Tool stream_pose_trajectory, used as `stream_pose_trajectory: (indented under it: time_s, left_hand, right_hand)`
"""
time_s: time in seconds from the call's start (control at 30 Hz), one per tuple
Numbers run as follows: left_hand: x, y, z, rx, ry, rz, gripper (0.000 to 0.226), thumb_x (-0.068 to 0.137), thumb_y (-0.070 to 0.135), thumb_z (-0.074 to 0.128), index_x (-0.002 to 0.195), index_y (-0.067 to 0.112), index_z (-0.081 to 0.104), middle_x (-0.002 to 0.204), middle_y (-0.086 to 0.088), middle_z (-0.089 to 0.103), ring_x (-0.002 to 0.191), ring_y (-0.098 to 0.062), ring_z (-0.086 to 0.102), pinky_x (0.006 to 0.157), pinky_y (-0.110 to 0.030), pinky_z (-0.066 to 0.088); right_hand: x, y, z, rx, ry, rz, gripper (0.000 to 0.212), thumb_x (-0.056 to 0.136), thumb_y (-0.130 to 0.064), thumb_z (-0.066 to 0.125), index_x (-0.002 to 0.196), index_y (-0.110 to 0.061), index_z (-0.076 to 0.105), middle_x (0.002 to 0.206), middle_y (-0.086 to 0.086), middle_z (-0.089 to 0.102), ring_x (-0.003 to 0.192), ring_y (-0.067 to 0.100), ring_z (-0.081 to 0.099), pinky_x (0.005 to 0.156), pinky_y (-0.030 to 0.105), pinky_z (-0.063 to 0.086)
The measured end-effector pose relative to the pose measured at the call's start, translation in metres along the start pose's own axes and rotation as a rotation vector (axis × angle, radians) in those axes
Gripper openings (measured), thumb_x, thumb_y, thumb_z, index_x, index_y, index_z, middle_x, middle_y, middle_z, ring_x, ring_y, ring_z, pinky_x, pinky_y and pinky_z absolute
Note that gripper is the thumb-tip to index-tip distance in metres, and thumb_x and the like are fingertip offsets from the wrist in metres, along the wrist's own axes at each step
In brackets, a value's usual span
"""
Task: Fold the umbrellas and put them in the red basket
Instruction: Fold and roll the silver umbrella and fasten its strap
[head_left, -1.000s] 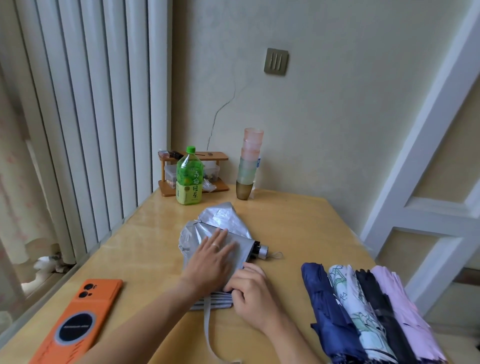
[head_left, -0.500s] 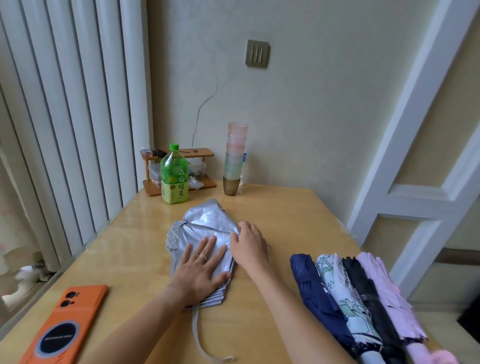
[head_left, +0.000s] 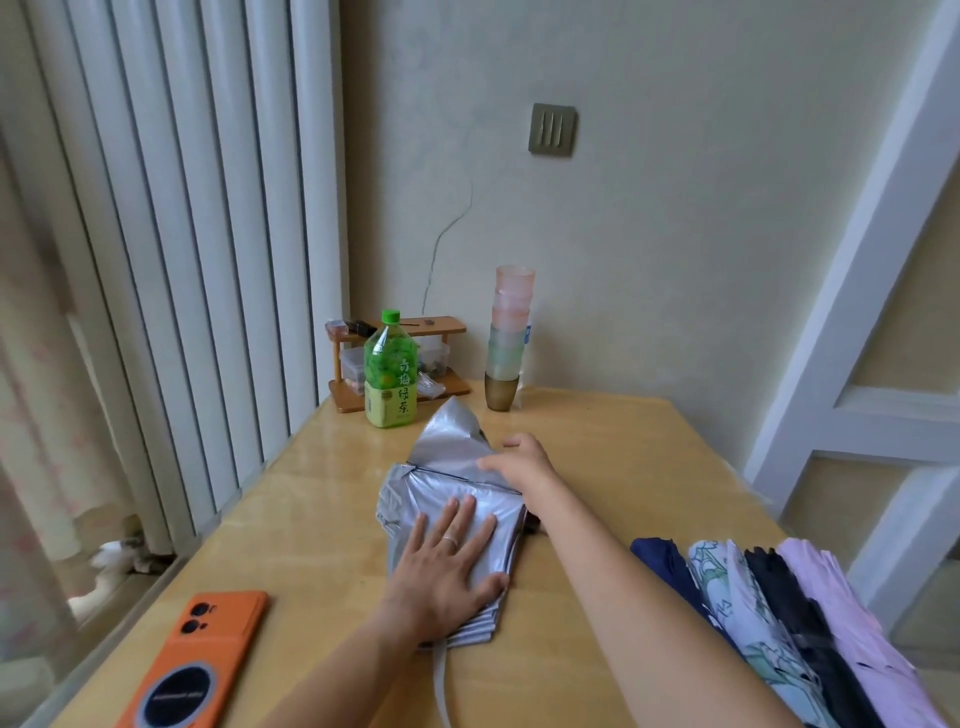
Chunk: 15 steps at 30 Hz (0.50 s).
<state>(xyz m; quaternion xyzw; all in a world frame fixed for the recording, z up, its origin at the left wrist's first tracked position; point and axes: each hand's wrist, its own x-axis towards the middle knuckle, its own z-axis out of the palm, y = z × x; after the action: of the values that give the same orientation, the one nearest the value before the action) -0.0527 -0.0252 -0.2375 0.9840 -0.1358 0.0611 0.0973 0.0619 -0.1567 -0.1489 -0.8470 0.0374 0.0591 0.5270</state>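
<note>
On the table (head_left: 623, 467), the left hand (head_left: 447, 566) is pressing spread fingers flat on the silver umbrella (head_left: 410, 499) lying mid-table while the right hand (head_left: 524, 462) is laying straight fingers on its loose flap (head_left: 447, 441), so this fold looks unfinished, and four rolled umbrellas (head_left: 769, 613) are waiting nearby, with no basket showing.

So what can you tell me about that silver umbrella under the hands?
The shiny silver fabric umbrella lies collapsed on the yellow wooden table, its canopy pleated into flat layers, with one pointed flap towards the green plastic tea bottle. The left hand presses flat on the layers; the right hand touches the fold near the flap. A grey strap trails towards the table's near edge.
</note>
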Motion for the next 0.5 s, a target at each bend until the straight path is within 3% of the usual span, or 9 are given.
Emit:
stream_pose_trajectory:
  time_s: [0.1, 0.2, 0.3, 0.37, 0.4, 0.47, 0.5]
  left_hand:
    - [0.0, -0.001, 0.002, -0.015, 0.008, 0.002, 0.108, 0.064, 0.089, -0.022, 0.16, 0.043, -0.006, 0.167, 0.006, -0.024, 0.151, -0.013, -0.029, 0.124, -0.045, -0.015]
    - [0.001, -0.002, 0.003, -0.025, 0.021, 0.01, 0.105, 0.067, 0.089, -0.018, 0.16, 0.043, -0.005, 0.166, 0.007, -0.024, 0.151, -0.013, -0.029, 0.124, -0.044, -0.015]
    - [0.0, -0.004, 0.001, -0.056, 0.033, 0.016, 0.094, 0.08, 0.09, -0.004, 0.161, 0.044, 0.003, 0.164, 0.013, -0.022, 0.152, -0.009, -0.026, 0.125, -0.043, -0.013]
    - [-0.001, -0.005, -0.001, -0.167, 0.086, 0.019, 0.08, 0.086, 0.08, 0.018, 0.157, 0.042, 0.024, 0.167, 0.016, -0.005, 0.155, -0.006, -0.01, 0.126, -0.04, -0.005]
    - [-0.002, -0.005, -0.003, -0.284, 0.153, 0.01, 0.072, 0.087, 0.072, 0.026, 0.15, 0.038, 0.036, 0.166, 0.016, 0.016, 0.155, -0.007, 0.009, 0.126, -0.037, 0.006]
    - [-0.007, -0.006, -0.009, -0.578, 0.357, -0.068, 0.054, 0.086, 0.057, 0.034, 0.13, 0.028, 0.047, 0.137, 0.013, 0.051, 0.127, -0.003, 0.045, 0.108, -0.034, 0.034]
    - [-0.01, -0.007, -0.011, -0.69, 0.465, -0.125, 0.044, 0.087, 0.053, 0.036, 0.122, 0.028, 0.046, 0.123, 0.012, 0.054, 0.112, 0.001, 0.049, 0.097, -0.03, 0.038]
  right_hand:
    - [0.001, -0.002, 0.002, 0.072, -0.025, -0.074, 0.07, 0.078, -0.015, 0.086, 0.139, -0.016, 0.051, 0.134, 0.004, 0.056, 0.122, 0.024, 0.057, 0.102, 0.033, 0.048]
    - [-0.007, -0.001, 0.003, 0.148, -0.103, -0.176, 0.061, 0.079, -0.008, 0.084, 0.131, -0.019, 0.055, 0.125, 0.007, 0.063, 0.111, 0.023, 0.065, 0.09, 0.03, 0.052]
    - [-0.019, 0.006, 0.002, 0.156, -0.128, -0.308, 0.052, 0.08, -0.006, 0.082, 0.122, -0.026, 0.059, 0.113, 0.007, 0.069, 0.101, 0.02, 0.069, 0.087, 0.032, 0.056]
    - [-0.028, 0.016, 0.003, 0.144, -0.107, -0.39, 0.049, 0.08, -0.006, 0.081, 0.119, -0.028, 0.062, 0.104, 0.004, 0.071, 0.092, 0.014, 0.069, 0.085, 0.031, 0.055]
    - [-0.033, 0.022, 0.004, 0.123, -0.09, -0.428, 0.049, 0.079, -0.007, 0.081, 0.119, -0.029, 0.062, 0.101, 0.002, 0.071, 0.088, 0.01, 0.068, 0.084, 0.03, 0.054]
    - [-0.043, 0.037, 0.007, 0.043, -0.032, -0.489, 0.05, 0.08, -0.008, 0.08, 0.122, -0.028, 0.061, 0.096, -0.005, 0.069, 0.083, 0.005, 0.065, 0.081, 0.026, 0.052]
    - [-0.048, 0.045, 0.009, -0.007, 0.009, -0.517, 0.05, 0.081, -0.009, 0.079, 0.124, -0.027, 0.06, 0.093, -0.008, 0.068, 0.082, 0.004, 0.063, 0.079, 0.025, 0.051]
